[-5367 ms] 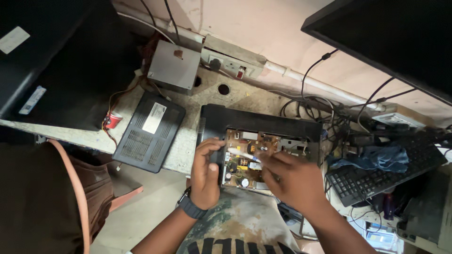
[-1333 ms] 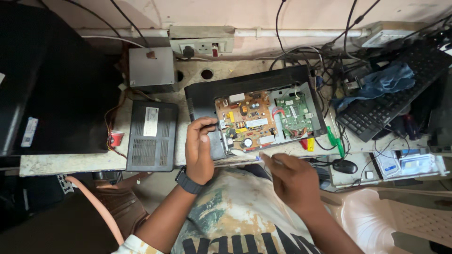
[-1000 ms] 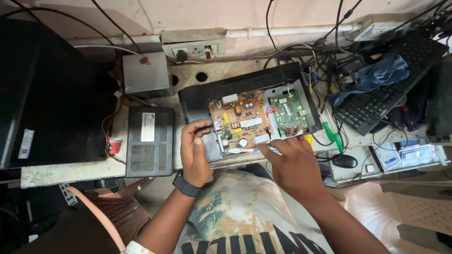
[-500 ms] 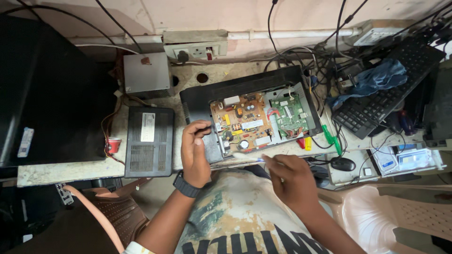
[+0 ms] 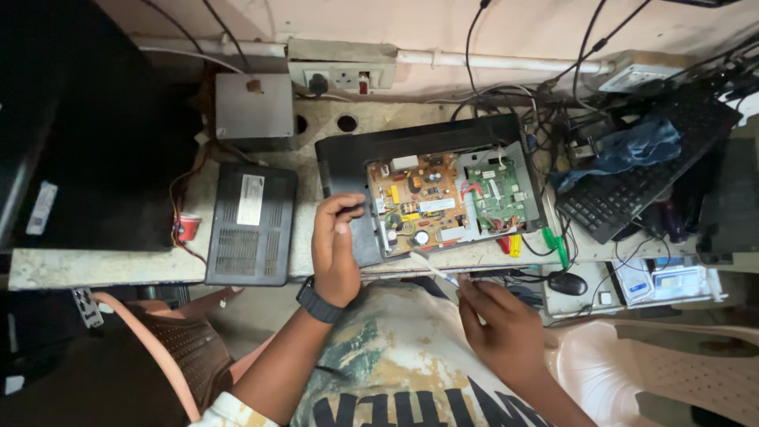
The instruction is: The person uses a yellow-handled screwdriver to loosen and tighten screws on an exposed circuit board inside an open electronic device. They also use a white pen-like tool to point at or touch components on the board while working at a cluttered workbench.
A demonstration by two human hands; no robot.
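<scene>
Circuit board (image 5: pixel 419 207) (opened casing), cluttered stone workbench (image 5: pixel 118 265), possibly dusty

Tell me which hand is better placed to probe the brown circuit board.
Right. The right hand holds a thin tool whose tip points at the brown board's near edge. The left hand is busy gripping the black casing beside it.

I am sitting at a worn stone bench (image 5: pixel 118 265), its pale slab stretching away left of my hands. Beyond them a pinkish wall (image 5: pixel 522 28) is carrying a white pipe (image 5: pixel 506 62) and a socket strip (image 5: pixel 341 75). Right of my hands, a pale plastic chair (image 5: pixel 632 372) is standing on the floor.
</scene>
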